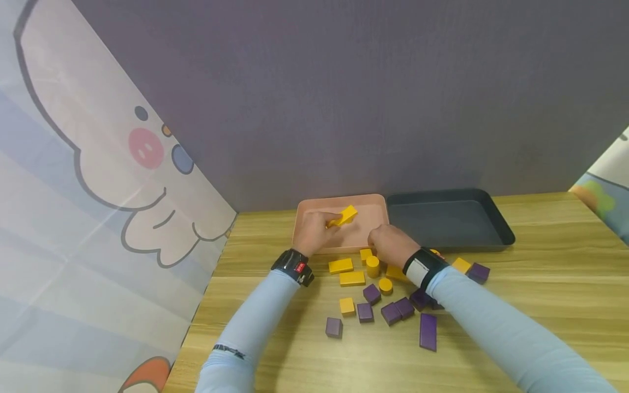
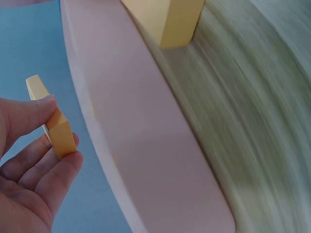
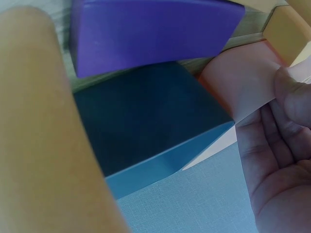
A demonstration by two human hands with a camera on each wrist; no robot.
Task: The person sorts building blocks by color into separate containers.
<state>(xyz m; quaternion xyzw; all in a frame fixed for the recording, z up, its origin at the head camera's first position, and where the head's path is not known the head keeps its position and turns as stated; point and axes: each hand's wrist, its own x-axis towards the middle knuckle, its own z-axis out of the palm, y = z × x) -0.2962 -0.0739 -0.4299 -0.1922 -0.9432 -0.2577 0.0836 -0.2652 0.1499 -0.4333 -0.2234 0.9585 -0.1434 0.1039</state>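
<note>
My left hand (image 1: 315,232) pinches a yellow block (image 1: 349,213) between thumb and fingertips, above the pink tray (image 1: 366,215). In the left wrist view the yellow block (image 2: 62,133) stands out from the fingertips beside the pink tray wall (image 2: 131,121). Over the tray's front right corner, my right hand (image 1: 393,245) has its fingers curled. The right wrist view shows that hand (image 3: 286,165) gripping the pink tray's rim (image 3: 243,77), thumb on one side and fingers on the other.
A dark grey tray (image 1: 444,218) adjoins the pink one on the right. In front lie several yellow blocks (image 1: 351,279), a yellow cylinder (image 1: 373,266) and several purple blocks (image 1: 365,313). A long purple block (image 1: 428,332) lies nearer me. Behind the trays rises a grey wall (image 1: 354,109).
</note>
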